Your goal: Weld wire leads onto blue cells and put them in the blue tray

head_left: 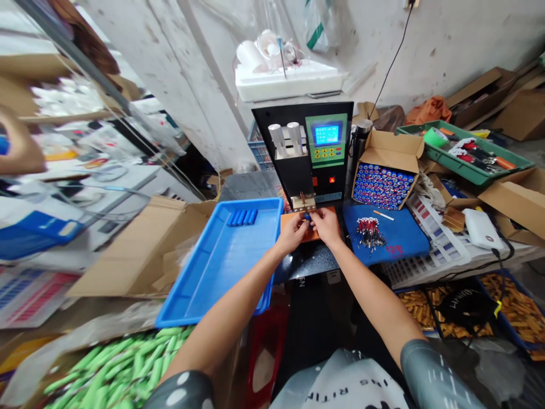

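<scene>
Close together under the electrode tips of a black spot welder [292, 176], both my hands are closed around a small blue battery cell [307, 217]. My left hand [293, 233] grips it from the left, and my right hand [327, 226] pinches at its right side; the fingers hide most of it. Beneath them lies an orange block [289, 222]. Left of my hands, several blue cells [242, 217] lie in a row in a blue tray [213, 272]. Red and black wire leads [369, 233] are piled on a blue mat [404, 241] to the right.
A cardboard box of battery cells [381, 184] stands behind the mat, with a cigarette [383, 215] in front. Green wrapped pieces [114, 369] fill a container at lower left. Farther right is a green crate [472, 153]. Another person's arm [19, 145] shows at the left edge.
</scene>
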### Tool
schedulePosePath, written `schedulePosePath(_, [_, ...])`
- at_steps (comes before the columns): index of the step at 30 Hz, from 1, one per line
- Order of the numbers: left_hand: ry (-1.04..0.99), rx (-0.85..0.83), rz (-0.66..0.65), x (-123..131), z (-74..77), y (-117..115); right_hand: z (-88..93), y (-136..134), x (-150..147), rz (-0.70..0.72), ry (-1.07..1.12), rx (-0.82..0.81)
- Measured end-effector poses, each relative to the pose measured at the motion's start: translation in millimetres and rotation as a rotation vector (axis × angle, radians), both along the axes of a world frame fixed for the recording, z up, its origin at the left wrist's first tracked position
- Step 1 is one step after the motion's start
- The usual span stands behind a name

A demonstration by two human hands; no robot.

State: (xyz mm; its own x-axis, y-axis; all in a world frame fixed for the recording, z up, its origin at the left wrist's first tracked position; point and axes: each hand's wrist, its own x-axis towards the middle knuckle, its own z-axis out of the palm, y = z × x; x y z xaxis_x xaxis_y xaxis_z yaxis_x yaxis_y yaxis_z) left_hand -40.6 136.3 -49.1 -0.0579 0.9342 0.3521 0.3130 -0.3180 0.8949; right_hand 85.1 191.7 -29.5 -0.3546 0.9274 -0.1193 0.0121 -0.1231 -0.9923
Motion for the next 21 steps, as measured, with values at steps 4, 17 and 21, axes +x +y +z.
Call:
schedulePosePath(4, [-0.018,0.001,-0.007,0.8,-1.7,1.3,-0.3,0.2,-1.6,-0.006,-0.018,0.019])
schedulePosePath(17, [-0.021,-0.003,-0.004,-1.9,0.2,-0.8,2.3,2.6,-0.4,-0.001,0.001,0.06])
schedulePosePath(21, [-0.041,-0.039,0.008,-1.3,2.2,-1.3,3.4,1.4,-0.7,-0.008,0.009,0.046])
